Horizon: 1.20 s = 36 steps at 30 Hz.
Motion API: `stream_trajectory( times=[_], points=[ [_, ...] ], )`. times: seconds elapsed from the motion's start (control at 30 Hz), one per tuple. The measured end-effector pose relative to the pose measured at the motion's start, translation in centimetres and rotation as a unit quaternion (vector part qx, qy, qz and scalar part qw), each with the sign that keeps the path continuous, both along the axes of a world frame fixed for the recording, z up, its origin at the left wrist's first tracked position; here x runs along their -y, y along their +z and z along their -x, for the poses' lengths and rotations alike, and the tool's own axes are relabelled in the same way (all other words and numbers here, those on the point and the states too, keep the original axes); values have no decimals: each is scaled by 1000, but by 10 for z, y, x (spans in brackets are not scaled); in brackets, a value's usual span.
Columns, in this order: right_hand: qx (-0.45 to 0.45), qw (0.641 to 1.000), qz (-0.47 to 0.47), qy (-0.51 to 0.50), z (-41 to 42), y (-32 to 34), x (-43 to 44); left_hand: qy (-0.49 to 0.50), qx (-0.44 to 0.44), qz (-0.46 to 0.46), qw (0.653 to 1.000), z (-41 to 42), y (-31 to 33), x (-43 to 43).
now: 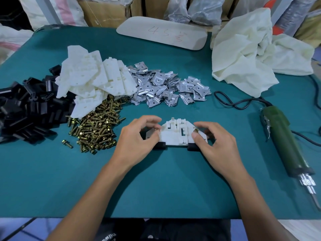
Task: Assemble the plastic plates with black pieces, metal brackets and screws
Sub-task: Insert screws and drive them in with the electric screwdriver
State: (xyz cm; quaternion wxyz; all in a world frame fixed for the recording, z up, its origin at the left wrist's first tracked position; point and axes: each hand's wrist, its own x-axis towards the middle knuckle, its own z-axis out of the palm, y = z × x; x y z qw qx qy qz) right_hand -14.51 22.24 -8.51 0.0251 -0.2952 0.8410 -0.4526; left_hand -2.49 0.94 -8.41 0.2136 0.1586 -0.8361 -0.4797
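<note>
A white plastic plate (175, 134) lies flat on the green table in front of me, with a black piece (160, 146) under its left end and another black piece (192, 147) under its right end. My left hand (137, 141) pinches a brass screw (157, 130) over a metal bracket (150, 133) at the plate's left side. At the plate's right side my right hand (215, 145) pinches a second brass screw (196, 130). My fingers hide both ends of the plate.
Supplies lie to the left: black pieces (26, 108), white plates (93, 79), brass screws (97, 129) and metal brackets (165, 86). A green electric screwdriver (284, 141) with its cable lies at the right. A white bag (251, 54) and a foam board (163, 33) sit behind.
</note>
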Motion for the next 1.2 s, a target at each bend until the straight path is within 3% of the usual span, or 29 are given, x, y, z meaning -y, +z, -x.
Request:
stream_trajectory(
  times=[0.2,0.37,0.67,0.8,0.9,1.03,1.2],
  points=[
    [31,999,0,-21,2,0,2,19,6,-8,1000,1,0,-1],
    [-7,1000,-2,1,-1,3,-1,-5,11,-13,1000,0,0,-2],
    [50,998,-24,-25,-8,14,-2,21,14,-10,1000,-1,-1,-1],
    [-52,993,-54,-93,6,38,-39,-3,40,8,999,-2,3,-1],
    [-132,953,-179,-204,31,57,-89,-25,54,44,997,1,5,-6],
    [44,900,-347,-261,50,61,-134,-64,51,119,990,12,6,-15],
    [91,894,-340,-276,58,51,-136,-84,80,218,969,27,2,-20]
  ],
)
